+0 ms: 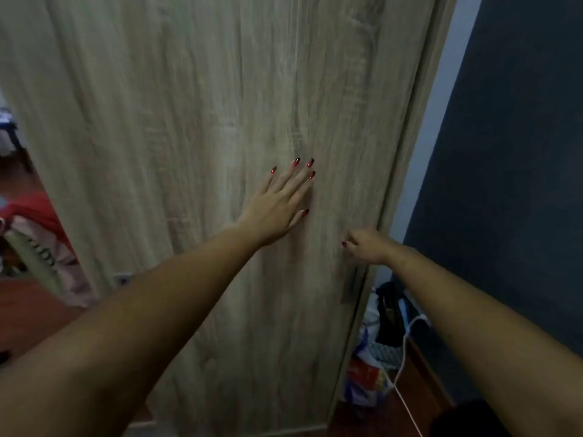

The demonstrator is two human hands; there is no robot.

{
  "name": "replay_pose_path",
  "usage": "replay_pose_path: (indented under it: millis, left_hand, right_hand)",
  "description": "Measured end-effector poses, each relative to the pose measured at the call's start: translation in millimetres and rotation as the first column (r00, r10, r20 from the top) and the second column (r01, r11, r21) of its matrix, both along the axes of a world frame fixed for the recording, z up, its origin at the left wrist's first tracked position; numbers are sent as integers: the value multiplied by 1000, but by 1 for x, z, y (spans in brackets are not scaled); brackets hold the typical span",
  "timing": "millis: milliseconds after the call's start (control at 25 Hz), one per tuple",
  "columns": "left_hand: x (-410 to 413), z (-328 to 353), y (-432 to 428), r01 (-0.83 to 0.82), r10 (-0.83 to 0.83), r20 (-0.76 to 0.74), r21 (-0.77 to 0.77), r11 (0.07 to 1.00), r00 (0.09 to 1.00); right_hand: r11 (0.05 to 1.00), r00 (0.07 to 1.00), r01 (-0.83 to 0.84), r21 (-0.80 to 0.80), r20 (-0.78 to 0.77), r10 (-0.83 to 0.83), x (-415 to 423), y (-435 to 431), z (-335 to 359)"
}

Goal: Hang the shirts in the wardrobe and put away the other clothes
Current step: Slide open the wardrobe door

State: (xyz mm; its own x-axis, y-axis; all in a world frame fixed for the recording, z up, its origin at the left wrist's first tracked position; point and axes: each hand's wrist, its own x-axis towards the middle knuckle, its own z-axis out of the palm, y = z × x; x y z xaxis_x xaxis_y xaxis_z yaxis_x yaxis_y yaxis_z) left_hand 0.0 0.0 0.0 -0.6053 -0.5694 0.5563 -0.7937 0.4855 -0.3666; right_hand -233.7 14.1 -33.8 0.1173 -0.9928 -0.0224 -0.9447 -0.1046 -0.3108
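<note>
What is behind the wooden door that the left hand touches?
The door covers whatever is behind it; the left hand lies flat on it. Only past its right edge show bags and a white cable on the floor.

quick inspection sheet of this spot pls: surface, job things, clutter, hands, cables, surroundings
surface: wardrobe door, pale wood grain, fills most of the view; red-brown floor below.
job's things: clothes, red and pink, heaped at the left past the door; no shirt in either hand.
clutter: bags on the floor in the gap right of the wardrobe.
hands: left hand flat on the door, fingers straight; right hand curled near the door's right edge, grip unclear.
cables: white cable runs down past the bags to the bottom edge.
surroundings: dark wall on the right.
</note>
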Motion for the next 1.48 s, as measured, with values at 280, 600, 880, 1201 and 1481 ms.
replay_pose_path:
  millis: [280, 600, 880, 1201, 1481]
  left_hand:
    - [-16, -56, -26, -1, 6, 117, -37, 999, 993]
    - [-14, -77, -32, -55, 67, 147, -83, 995, 987]
    - [35, -93, -34, -100, 120, 144, -142, 985, 982]
    - [134, -105, -23, -230, 241, 65, -137, 963, 968]
    - [228, -112, -4, -432, 432, -23, -9, 902, 902]
  right_hand:
    - [955, 999, 25, 294, 33, -37, -49, -37, -93]
    - [984, 981, -26, 178, 195, -10, -41, -43, -110]
    - [981, 967, -76, 176, 254, 29, 0, -46, -113]
    - [961, 927, -224, 159, 340, 160, 98, -50, -128]
    - [795, 795, -600, 86, 179, 580, 191, -40, -127]
